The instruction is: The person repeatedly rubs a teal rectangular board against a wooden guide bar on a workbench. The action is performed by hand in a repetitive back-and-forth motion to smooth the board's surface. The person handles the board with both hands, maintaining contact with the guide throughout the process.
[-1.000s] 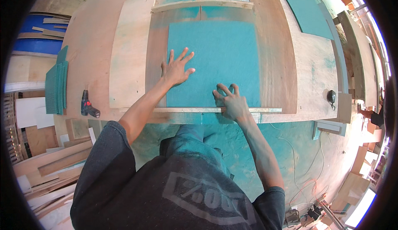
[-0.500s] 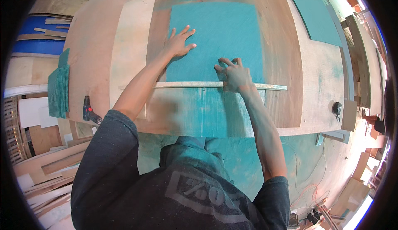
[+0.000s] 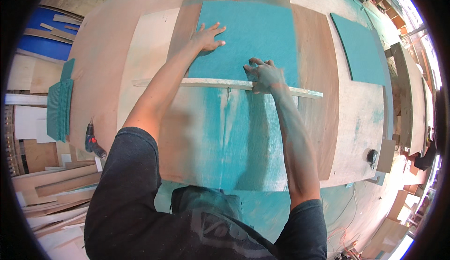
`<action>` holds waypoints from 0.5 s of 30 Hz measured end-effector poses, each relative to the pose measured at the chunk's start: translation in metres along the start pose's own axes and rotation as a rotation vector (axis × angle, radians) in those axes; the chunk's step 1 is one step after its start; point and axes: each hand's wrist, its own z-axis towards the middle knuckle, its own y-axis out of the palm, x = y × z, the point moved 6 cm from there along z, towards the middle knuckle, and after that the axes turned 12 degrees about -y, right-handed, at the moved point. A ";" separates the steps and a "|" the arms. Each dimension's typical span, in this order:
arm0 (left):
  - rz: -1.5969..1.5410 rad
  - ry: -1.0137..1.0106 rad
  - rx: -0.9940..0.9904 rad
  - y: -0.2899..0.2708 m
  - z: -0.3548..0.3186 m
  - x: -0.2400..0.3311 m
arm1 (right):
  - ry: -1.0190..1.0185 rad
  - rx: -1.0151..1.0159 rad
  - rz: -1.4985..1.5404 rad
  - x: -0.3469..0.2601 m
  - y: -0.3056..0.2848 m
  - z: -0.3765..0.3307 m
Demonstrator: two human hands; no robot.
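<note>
Landmark: the thin wooden strip (image 3: pixel 225 84), lying across the workbench (image 3: pixel 356 133) with its long axis running left to right.

Far left of the strip, off the bench edge: 1 stack of teal sheets (image 3: pixel 59 107) standing on edge, and 1 drill (image 3: pixel 93 143) lying nearer the person than the strip.

Left hand (image 3: pixel 206 36): beyond the strip, flat with fingers spread, palm down on the left edge of the teal panel (image 3: pixel 255 35). It grips nothing.

The teal panel lies flat on a brown board, entirely on the far side of the strip, its near edge at the strip.

Right hand (image 3: pixel 263 75): fingers curled, pressing at the strip and the panel's near edge; whether it clamps the strip, cannot tell. The 2 hands are apart. The right hand is nearer the strip.

Right of the strip's end: a 2nd teal panel (image 3: pixel 361 49), well apart.
</note>
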 end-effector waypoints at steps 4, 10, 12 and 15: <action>0.004 -0.037 -0.021 -0.021 0.046 0.000 | 0.027 0.011 -0.002 0.020 -0.025 0.039; 0.014 -0.009 0.002 -0.037 0.099 0.016 | 0.095 0.119 0.000 0.066 -0.026 0.078; 0.036 0.000 0.014 -0.025 0.099 -0.012 | 0.083 0.056 -0.047 0.033 -0.031 0.066; 0.050 0.013 0.048 -0.028 0.087 -0.007 | 0.069 0.014 -0.053 0.023 -0.029 0.048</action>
